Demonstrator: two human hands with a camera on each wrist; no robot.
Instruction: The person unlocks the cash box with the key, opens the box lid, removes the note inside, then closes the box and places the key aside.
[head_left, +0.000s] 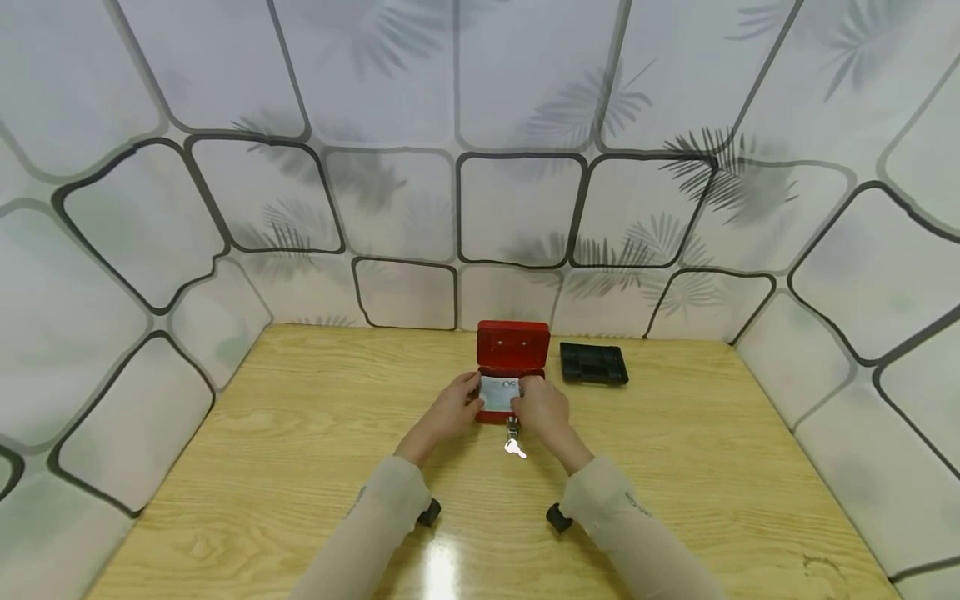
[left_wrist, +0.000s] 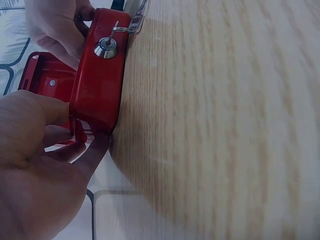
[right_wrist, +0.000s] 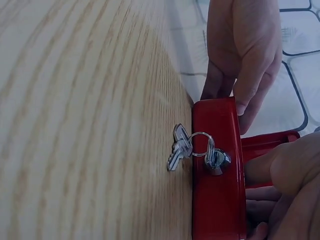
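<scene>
A red cash box [head_left: 492, 417] stands on the table, its lid [head_left: 513, 343] raised at the back. Inside lies a pale banknote [head_left: 498, 393] with a printed 50. My left hand [head_left: 454, 406] grips the box's left side, thumb over the rim and fingers [left_wrist: 95, 155] along the outside. At the right side, my right hand [head_left: 542, 407] reaches into the box with curled fingers and pinches the note's right edge; its fingertips are partly hidden by the front wall. Keys [right_wrist: 180, 148] hang on a ring from the front lock [right_wrist: 217, 161].
A black compartment tray [head_left: 593, 364] lies on the table to the right of the box, near the back. The wooden table [head_left: 300, 433] meets a patterned wall covering [head_left: 405, 292] behind and at both sides.
</scene>
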